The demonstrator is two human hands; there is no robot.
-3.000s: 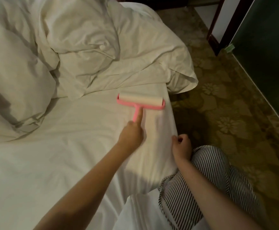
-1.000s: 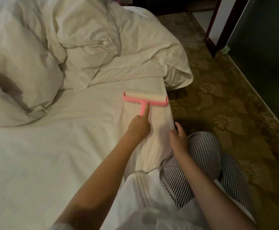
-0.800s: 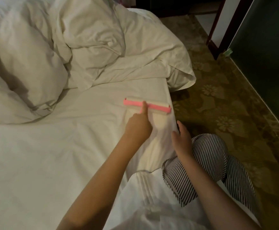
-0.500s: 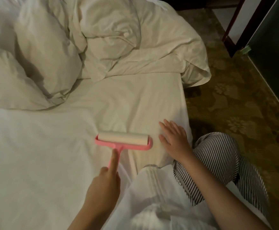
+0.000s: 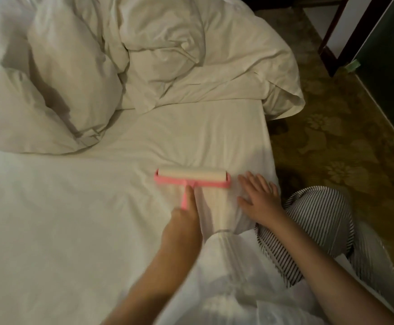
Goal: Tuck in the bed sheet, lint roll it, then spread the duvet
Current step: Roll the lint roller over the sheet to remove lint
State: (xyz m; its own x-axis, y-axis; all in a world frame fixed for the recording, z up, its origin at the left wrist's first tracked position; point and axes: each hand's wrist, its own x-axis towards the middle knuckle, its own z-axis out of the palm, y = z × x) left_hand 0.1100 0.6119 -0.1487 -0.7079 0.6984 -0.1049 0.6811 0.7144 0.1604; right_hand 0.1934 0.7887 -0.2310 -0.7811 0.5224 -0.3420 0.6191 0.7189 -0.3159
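Observation:
A pink lint roller (image 5: pixel 192 178) with a white roll lies on the white bed sheet (image 5: pixel 62 219) near the bed's right edge. My left hand (image 5: pixel 183 227) grips its pink handle, the index finger stretched along it. My right hand (image 5: pixel 258 198) rests flat on the sheet just right of the roller, fingers spread, at the mattress edge. The crumpled white duvet (image 5: pixel 191 55) is bunched across the far part of the bed, one corner hanging over the right side.
A white pillow (image 5: pixel 39 102) lies at the far left against the duvet. A patterned carpet (image 5: pixel 343 137) runs along the bed's right side. A dark wooden post (image 5: pixel 332 43) and a dark wall panel (image 5: pixel 390 66) stand at the far right. My striped trouser leg (image 5: pixel 315 231) is beside the mattress.
The roller was pulled back from near the duvet toward me and then slid right toward the bed's edge. My right hand rose from the mattress side to lie flat on the sheet.

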